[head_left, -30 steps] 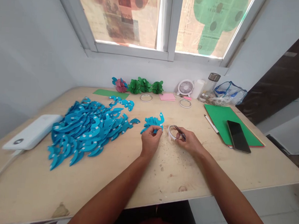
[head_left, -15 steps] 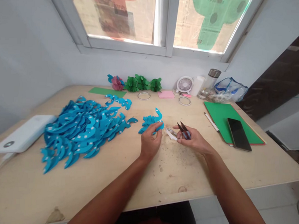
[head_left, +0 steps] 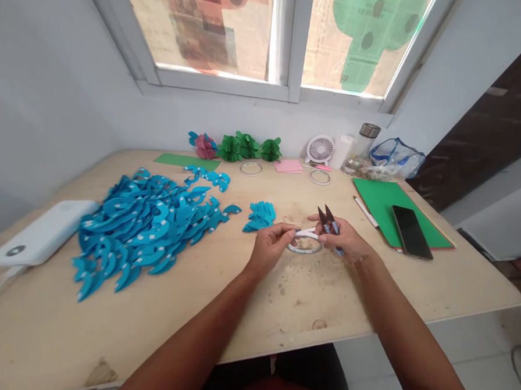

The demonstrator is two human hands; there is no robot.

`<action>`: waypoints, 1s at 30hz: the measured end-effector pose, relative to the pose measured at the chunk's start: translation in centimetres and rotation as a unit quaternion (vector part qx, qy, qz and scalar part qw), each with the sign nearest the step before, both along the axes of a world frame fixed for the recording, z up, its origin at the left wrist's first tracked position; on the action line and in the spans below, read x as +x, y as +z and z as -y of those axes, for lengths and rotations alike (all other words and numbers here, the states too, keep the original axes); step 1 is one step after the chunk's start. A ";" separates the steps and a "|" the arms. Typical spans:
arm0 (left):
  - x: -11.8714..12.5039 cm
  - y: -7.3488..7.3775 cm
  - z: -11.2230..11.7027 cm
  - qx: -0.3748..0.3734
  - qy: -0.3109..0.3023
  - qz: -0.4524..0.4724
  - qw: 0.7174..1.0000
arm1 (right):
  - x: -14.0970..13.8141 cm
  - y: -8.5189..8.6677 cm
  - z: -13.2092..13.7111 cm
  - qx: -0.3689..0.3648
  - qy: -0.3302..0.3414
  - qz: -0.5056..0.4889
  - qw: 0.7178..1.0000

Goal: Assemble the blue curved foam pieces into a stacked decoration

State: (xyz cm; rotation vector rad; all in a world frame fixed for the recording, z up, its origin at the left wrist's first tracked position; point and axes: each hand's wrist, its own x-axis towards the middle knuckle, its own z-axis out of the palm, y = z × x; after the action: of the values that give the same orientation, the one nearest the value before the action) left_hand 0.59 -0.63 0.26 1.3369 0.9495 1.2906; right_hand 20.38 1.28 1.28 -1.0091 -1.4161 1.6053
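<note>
Between my hands is a thin ring-shaped roll of white tape (head_left: 305, 250), its flat band tilted toward me. My left hand (head_left: 271, 249) pinches the tape's loose end at the roll's left side. On the right, my right hand (head_left: 344, 239) grips the roll's edge between thumb and fingers. Dark-bladed thread snips (head_left: 328, 218) with bluish handles also sit in that hand, blades apart and pointing away. Just beyond my left hand lies a small stack of folded blue paper pieces (head_left: 259, 216). A large heap of curved blue paper pieces (head_left: 140, 229) with white patches spreads farther left.
A white power bank (head_left: 44, 230) with a cable lies at the left edge. Tape rings (head_left: 250, 169), green paper ornaments (head_left: 247, 146), a small fan (head_left: 320, 150) and a bottle (head_left: 362, 147) line the back. At right, a phone (head_left: 411, 232) rests on green sheets (head_left: 374, 195).
My left hand has let go of a curved blue piece, which now lies with the small stack, and has moved right to the tape. The snips have turned more upright in my right hand.
</note>
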 end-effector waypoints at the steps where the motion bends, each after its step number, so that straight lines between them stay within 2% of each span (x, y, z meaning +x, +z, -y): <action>1: 0.1 0.0 0.1 -0.004 -0.009 0.005 1.000 | 0.0 -0.1 -0.1 -0.003 -0.005 -0.002 1.000; 10: 0.5 -0.7 -0.2 -0.074 -0.020 0.109 0.991 | -0.3 -0.2 -0.2 -0.002 -0.025 0.008 1.000; 15: 0.1 -0.9 -0.6 -0.117 -0.041 0.114 0.986 | -0.3 -0.1 -0.2 -0.004 -0.039 -0.006 0.999; 23: 0.1 -0.8 -0.4 -0.112 -0.106 0.176 0.972 | -0.3 -0.4 -0.4 0.010 -0.066 -0.028 0.997; 26: 0.2 -0.9 -0.3 -0.094 -0.086 0.164 0.978 | -0.6 -0.5 -0.4 0.012 -0.084 -0.034 0.996; 30: 0.3 -1.0 -0.4 -0.070 -0.035 0.148 0.986 | -0.8 -0.6 -0.6 0.046 -0.155 0.003 0.987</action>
State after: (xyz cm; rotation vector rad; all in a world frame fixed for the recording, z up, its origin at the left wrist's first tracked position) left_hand 0.86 -0.18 -0.74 1.0265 0.7640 1.3007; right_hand 19.54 1.87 0.66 -1.1189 -1.2553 1.3006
